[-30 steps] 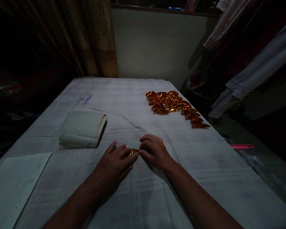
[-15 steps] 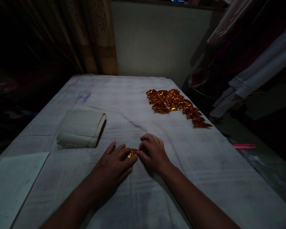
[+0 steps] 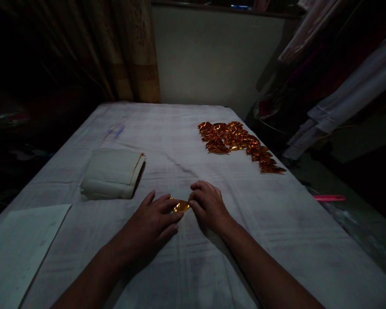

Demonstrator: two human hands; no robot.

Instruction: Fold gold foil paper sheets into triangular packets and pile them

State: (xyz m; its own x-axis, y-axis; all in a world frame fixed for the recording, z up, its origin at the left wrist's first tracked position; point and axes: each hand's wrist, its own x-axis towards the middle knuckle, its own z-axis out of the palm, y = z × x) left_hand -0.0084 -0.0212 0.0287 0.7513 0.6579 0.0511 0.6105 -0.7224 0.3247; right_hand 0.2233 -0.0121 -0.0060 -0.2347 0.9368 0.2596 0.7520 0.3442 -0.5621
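- The left hand (image 3: 154,221) lies palm down on the cloth-covered bench (image 3: 193,257), fingers spread and stretched forward; its fingertips press on the near left edge of a small gold foil piece (image 3: 181,206); the hand is flat and wrapped around nothing.
- The right hand (image 3: 209,205) is curled, knuckles up, just right of the foil piece; its fingertips meet the piece's right edge; whether they pinch it or only touch it cannot be told in the dim light.
- The gold foil piece sits on the bench between the two hands, at the middle of the near half; it looks creased and shiny.
- A row of folded gold foil pieces (image 3: 238,141) lies well apart at the far right of the bench, running along the right edge.
- A folded stack of pale paper (image 3: 111,174) rests to the left of the hands; a flat pale sheet (image 3: 16,249) lies at the near left corner.
- A pink object (image 3: 329,198) lies off the bench on the right.
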